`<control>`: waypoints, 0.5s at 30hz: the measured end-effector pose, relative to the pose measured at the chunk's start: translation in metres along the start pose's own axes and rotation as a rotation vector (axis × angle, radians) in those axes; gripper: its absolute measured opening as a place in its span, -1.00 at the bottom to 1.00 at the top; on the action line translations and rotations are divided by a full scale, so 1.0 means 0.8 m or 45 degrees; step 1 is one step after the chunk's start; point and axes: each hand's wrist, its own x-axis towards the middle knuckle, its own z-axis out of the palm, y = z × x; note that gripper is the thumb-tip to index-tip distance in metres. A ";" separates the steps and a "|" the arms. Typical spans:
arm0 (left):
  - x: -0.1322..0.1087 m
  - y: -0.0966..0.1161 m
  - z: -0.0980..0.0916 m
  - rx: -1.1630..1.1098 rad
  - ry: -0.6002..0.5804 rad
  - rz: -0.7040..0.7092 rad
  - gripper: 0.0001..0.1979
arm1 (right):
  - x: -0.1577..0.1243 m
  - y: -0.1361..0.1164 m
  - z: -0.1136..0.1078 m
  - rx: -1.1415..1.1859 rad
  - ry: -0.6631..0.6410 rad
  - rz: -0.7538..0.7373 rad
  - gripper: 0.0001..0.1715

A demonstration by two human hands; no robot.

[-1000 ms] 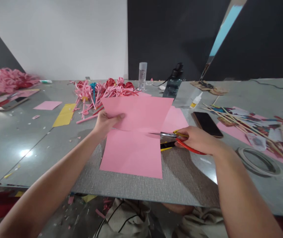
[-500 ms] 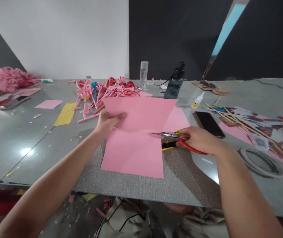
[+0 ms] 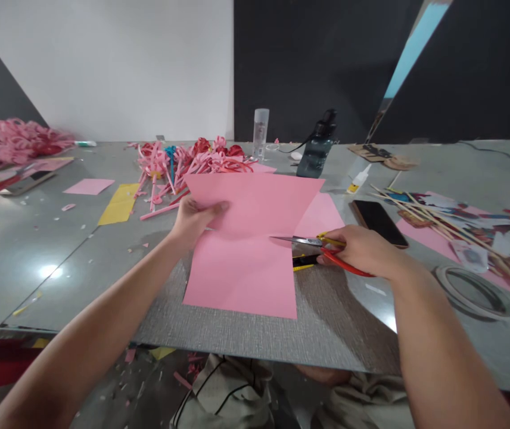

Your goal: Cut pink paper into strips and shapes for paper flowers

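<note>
A sheet of pink paper [image 3: 243, 274] is held up in front of me, with a fold or cut line running across its middle. My left hand [image 3: 196, 219] pinches its left edge, thumb on top. My right hand [image 3: 357, 250] is closed around scissors [image 3: 302, 241] with red and yellow handles. One blade lies over the paper at the right end of the crosswise line; part of the scissors is hidden by the hand. Under the right side lies another pink sheet [image 3: 322, 214]. A black and yellow object [image 3: 305, 261] shows partly beneath the scissors.
Pink paper strips and flowers [image 3: 192, 164] lie behind the sheet, near a clear bottle [image 3: 260, 134] and a dark bottle [image 3: 315, 152]. To the right are a glue bottle [image 3: 358, 179], a phone [image 3: 378, 222], thin sticks [image 3: 442, 223] and a tape roll [image 3: 476, 292]. Yellow paper [image 3: 118, 204] lies left.
The upper right part of the sheet spreads slightly further right. Both hands keep nearly the same place and grip.
</note>
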 end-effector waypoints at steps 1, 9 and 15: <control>0.000 0.001 0.000 0.002 0.002 0.003 -0.74 | 0.000 0.000 0.000 -0.001 0.005 0.009 -0.83; 0.000 0.003 0.001 0.016 0.037 0.023 -0.74 | 0.000 0.003 0.001 -0.048 0.042 0.042 -0.84; 0.003 0.001 0.000 0.011 0.050 0.077 -0.73 | -0.002 0.002 0.000 -0.123 0.065 0.059 -0.77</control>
